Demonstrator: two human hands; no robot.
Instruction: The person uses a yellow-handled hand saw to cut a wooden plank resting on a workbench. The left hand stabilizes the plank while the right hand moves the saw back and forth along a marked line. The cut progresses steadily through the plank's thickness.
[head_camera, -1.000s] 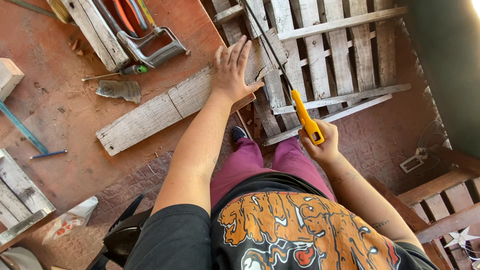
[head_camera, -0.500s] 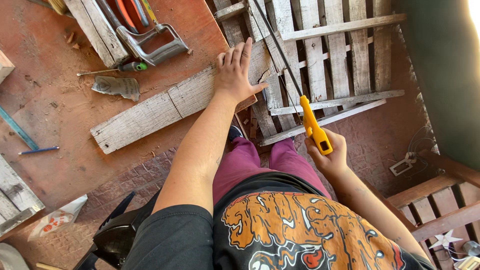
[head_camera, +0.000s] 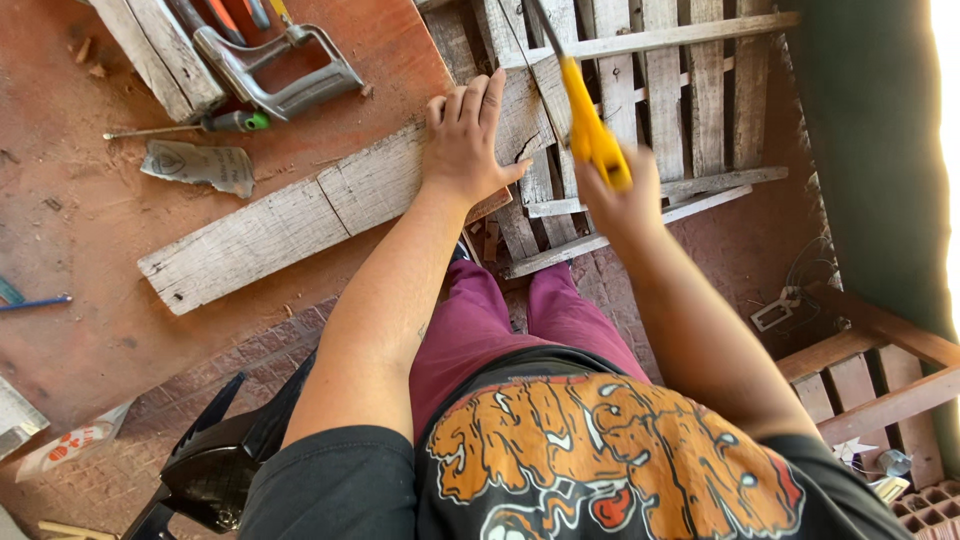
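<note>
My left hand (head_camera: 467, 140) lies flat, fingers spread, on a weathered grey wooden plank (head_camera: 290, 215) that rests across the reddish table top (head_camera: 90, 250). The plank's right end reaches over the table's edge. My right hand (head_camera: 618, 200) grips the yellow handle of a hand saw (head_camera: 590, 130). The saw's thin dark blade runs up and away, just right of my left hand, over the plank's end. My arms and maroon trousers fill the lower middle.
A wooden pallet (head_camera: 690, 110) lies on the floor beyond the table. On the table sit a grey metal clamp (head_camera: 280, 70), a screwdriver with a green handle (head_camera: 190, 125) and a scrap of paper (head_camera: 200, 165). A black chair (head_camera: 215, 465) stands at lower left.
My right hand has lifted the yellow saw from beside my lap up and forward to the plank's end. My left hand has stayed pressed on the plank.
</note>
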